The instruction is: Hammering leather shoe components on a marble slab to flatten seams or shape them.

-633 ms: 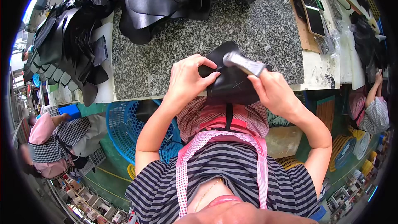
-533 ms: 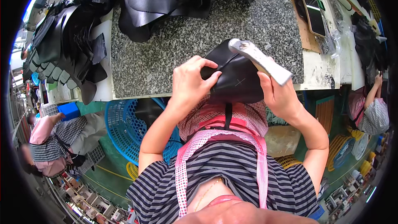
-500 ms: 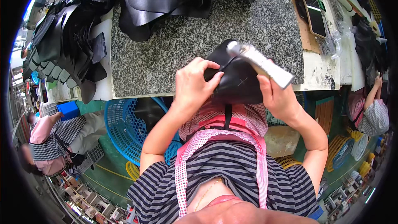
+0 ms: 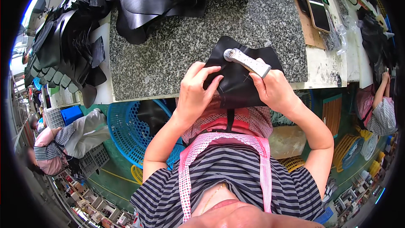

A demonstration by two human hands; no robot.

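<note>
A black leather piece point(image 4: 234, 85) with small light cross marks lies on the front edge of the speckled stone slab point(image 4: 139, 65), its near part hanging over the edge. My right hand point(image 4: 275, 90) is closed round a metal hammer point(image 4: 249, 62). The hammer's round head rests on the leather's upper part or just above it; I cannot tell which. At the leather's left edge, my left hand point(image 4: 197, 88) holds it with bent thumb and forefinger, their tips on the leather and slightly apart.
Black leather pieces point(image 4: 145, 0) pile up at the slab's far side, and more hang at the left point(image 4: 69, 38). A phone point(image 4: 318, 10) lies at the right. Below the bench stands a blue plastic basket point(image 4: 122, 131). Other people work at the left point(image 4: 55, 143) and right point(image 4: 379, 112).
The hammer has come down from its blurred, raised position toward the leather. The leather's folded upper part now lies flatter. My left fingertips have shifted slightly left.
</note>
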